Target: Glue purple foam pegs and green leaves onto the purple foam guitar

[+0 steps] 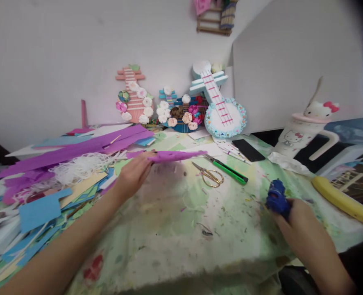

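My left hand point(134, 174) pinches the near-left end of a flat purple piece point(178, 156), seen almost edge-on above the table; whether it is paper or foam I cannot tell. At the right, my right hand point(302, 229) is wrapped round a blue glue gun point(276, 196). Between the hands, gold-handled scissors point(210, 176) lie beside a green utility knife point(230, 171) on the stained green tablecloth point(175, 241). Both tools lie apart from my hands.
Purple sheets point(86, 145), white stringy filler point(80, 168) and blue paper scraps point(40, 209) crowd the left. Decorated instrument models point(221, 106) stand along the wall. At right are a phone point(248, 150), a tumbler point(301, 135) and a banana point(343, 200).
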Tool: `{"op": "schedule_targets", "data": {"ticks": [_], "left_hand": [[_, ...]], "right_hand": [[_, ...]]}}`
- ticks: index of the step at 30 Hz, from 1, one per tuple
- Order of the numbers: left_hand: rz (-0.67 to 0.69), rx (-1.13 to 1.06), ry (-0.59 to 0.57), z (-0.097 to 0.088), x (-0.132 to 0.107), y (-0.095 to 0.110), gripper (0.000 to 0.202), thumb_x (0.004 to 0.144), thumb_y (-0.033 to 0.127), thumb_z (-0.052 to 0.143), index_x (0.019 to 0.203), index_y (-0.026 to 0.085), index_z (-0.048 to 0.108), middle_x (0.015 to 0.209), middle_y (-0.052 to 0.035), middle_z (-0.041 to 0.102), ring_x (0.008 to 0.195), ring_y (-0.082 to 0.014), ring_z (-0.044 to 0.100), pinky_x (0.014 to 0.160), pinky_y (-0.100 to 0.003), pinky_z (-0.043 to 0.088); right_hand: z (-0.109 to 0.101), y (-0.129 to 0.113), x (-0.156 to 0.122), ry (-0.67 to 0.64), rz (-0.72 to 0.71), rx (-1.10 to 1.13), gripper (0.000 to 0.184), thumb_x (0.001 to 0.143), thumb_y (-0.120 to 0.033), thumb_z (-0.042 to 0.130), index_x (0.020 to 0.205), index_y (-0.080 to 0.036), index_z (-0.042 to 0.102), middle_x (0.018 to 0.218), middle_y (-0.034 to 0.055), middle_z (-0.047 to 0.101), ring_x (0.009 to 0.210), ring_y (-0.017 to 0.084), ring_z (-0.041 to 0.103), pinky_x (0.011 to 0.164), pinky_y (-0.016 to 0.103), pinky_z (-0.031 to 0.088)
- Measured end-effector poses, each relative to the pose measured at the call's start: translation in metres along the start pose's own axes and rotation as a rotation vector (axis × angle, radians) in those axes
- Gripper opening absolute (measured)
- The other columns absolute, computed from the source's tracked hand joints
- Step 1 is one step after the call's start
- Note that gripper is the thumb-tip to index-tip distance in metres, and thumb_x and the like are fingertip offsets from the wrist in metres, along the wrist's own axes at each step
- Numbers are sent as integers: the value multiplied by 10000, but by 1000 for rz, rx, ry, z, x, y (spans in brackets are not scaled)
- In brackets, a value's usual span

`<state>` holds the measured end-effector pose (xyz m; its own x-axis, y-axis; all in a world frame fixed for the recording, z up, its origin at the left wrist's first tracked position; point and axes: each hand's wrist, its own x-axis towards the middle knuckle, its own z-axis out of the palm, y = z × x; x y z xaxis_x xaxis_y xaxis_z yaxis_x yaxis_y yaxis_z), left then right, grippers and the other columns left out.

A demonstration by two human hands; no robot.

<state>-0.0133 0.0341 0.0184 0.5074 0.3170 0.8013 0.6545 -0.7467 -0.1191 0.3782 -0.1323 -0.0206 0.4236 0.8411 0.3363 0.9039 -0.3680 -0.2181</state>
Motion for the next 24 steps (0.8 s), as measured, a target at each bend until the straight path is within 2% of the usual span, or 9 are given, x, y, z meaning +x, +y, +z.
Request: {"op": "schedule_targets", "data": {"ticks": [4, 7, 9, 11, 12, 14, 16, 20, 24], "left_hand": [[-367, 33, 182, -16, 22, -4, 244, 879, 269, 470, 997, 179, 664, 856, -33, 728, 727, -156, 674, 677, -252, 514], [-552, -32, 252, -24, 26, 2, 262, 858, 315, 493, 939, 162, 689, 721, -14, 713, 584, -137, 628, 562, -235, 477], [-609, -76, 246, -25, 22, 9, 270, 851, 320, 498, 937, 154, 694, 725, -17, 713, 580, -135, 617, 557, -233, 468], [-631, -104, 228, -25, 17, 15, 272, 852, 320, 494, 951, 162, 693, 759, -14, 717, 606, -134, 619, 580, -232, 471], [-636, -114, 220, -25, 14, 17, 271, 856, 320, 490, 959, 171, 691, 771, -9, 717, 621, -133, 621, 593, -231, 473], [-634, -126, 209, -25, 10, 18, 268, 862, 319, 481, 968, 184, 686, 785, -2, 714, 647, -133, 624, 617, -229, 476], [-608, -141, 195, -25, 7, 17, 266, 867, 312, 472, 973, 182, 678, 833, -9, 713, 701, -141, 631, 656, -232, 479], [-537, -176, 150, -26, 2, 11, 268, 882, 284, 440, 1013, 178, 649, 917, -26, 703, 785, -152, 629, 712, -235, 471], [-515, -206, 92, -27, -1, 11, 251, 873, 294, 469, 1043, 186, 619, 934, -30, 697, 824, -166, 628, 738, -249, 474]], "right_hand": [[16, 13, 19, -11, -74, -187, 386, 887, -329, 374, 1043, -16, 536, 950, 238, 562, 806, 322, 620, 651, 396, 474], [16, 6, 25, 6, -110, -267, 326, 874, -295, 417, 1015, -57, 587, 959, 226, 587, 847, 362, 610, 671, 447, 475], [10, -9, 27, 86, -136, -295, 300, 865, -305, 431, 1010, -112, 607, 1003, 216, 601, 860, 398, 595, 643, 487, 464], [6, -31, 32, 160, -244, -202, 282, 868, -249, 414, 1030, -122, 606, 1020, 212, 612, 862, 362, 596, 680, 474, 467], [5, -44, 36, 152, -351, -109, 270, 871, -202, 398, 1018, -118, 608, 998, 204, 618, 875, 319, 599, 737, 441, 469], [8, -71, 49, 63, -504, 50, 246, 870, -165, 403, 1002, -137, 610, 989, 169, 622, 925, 272, 584, 796, 384, 456], [16, -96, 65, -116, -582, 91, 229, 861, -147, 428, 1003, -134, 607, 1005, 167, 617, 969, 275, 562, 810, 371, 436], [31, -124, 94, -224, -638, 123, 100, 781, -109, 532, 756, -142, 624, 781, 104, 644, 697, 197, 584, 606, 274, 415], [39, -125, 109, -227, -632, 212, 160, 699, -124, 614, 548, -157, 573, 498, 13, 555, 457, 115, 496, 442, 222, 312]]}}
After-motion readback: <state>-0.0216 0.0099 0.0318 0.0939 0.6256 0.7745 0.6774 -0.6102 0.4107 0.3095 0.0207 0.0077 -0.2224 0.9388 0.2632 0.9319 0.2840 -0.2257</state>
